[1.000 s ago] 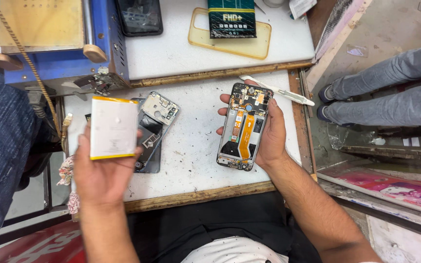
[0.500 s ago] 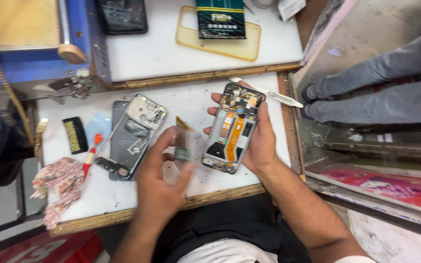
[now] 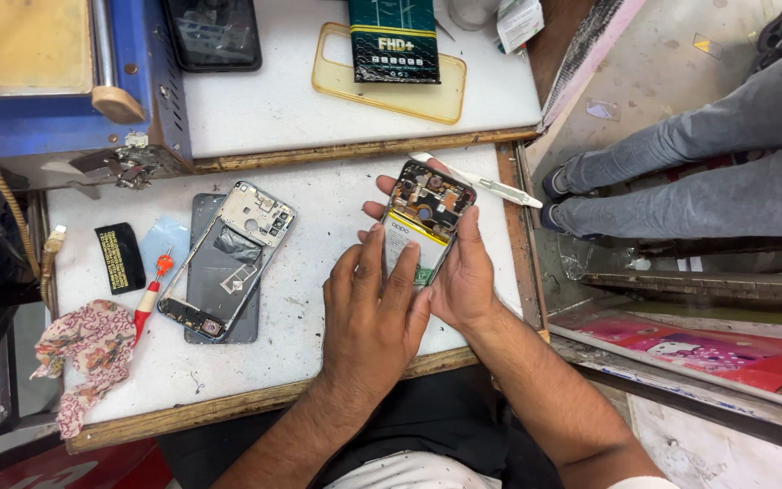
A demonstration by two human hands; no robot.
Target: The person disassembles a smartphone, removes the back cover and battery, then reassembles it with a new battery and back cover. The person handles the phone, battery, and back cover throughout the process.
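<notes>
My right hand (image 3: 468, 272) cradles an opened phone (image 3: 429, 213) with its back off, thumb along its right edge. A white battery (image 3: 409, 246) lies inside the phone's lower half. My left hand (image 3: 375, 312) lies flat over it, fingers pressing on the battery. Above the battery the phone's circuit board and camera parts show.
A second phone frame (image 3: 224, 263) lies on a dark panel at the left, beside a red-handled screwdriver (image 3: 149, 294), a black label strip (image 3: 119, 258) and a patterned cloth (image 3: 88, 349). White tweezers (image 3: 491, 186) lie behind the phone. A yellowish case (image 3: 386, 77) and another person's legs (image 3: 681, 172) are beyond.
My left hand held the white battery up at the left, then carried it right to the phone. Now it lies in the phone under my fingers.
</notes>
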